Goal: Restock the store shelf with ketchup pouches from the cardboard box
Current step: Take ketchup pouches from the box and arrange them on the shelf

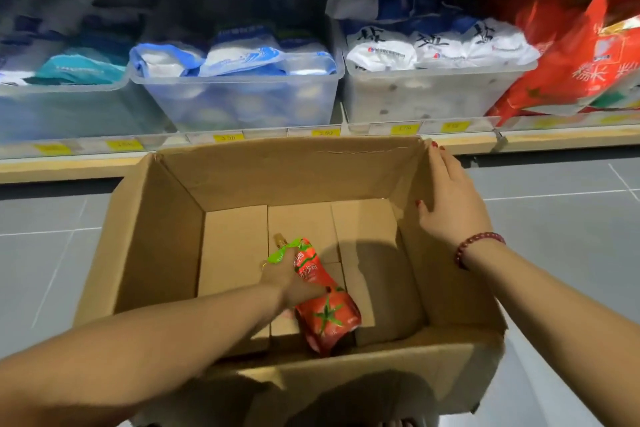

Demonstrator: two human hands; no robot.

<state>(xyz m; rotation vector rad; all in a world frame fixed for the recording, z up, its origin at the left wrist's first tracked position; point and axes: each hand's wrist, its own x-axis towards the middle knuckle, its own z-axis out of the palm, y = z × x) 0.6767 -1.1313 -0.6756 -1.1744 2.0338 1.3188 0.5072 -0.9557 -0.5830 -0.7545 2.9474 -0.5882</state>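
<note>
While the cardboard box (156,236) sat on the grey tiled floor (554,211) right in front of the low shelf (69,163), the left hand (287,282) was down inside it, gripping the ketchup pouch (327,315) around its upper half. The fingers were curled under the pouch and mostly hidden. The pouch lay tilted near the box bottom, spout end pointing away, and it was the only pouch visible.

The right hand (446,198) lay on the box's right wall with the fingers straight and close together along the outside and the thumb on the inner face. It was likely there to steady the box and hold the flap back for the reach.

The left forearm ran diagonally down into the box. The right arm was extended, with a bead bracelet (479,246) at the wrist. The shelf carried clear bins (242,104) of bagged goods.
</note>
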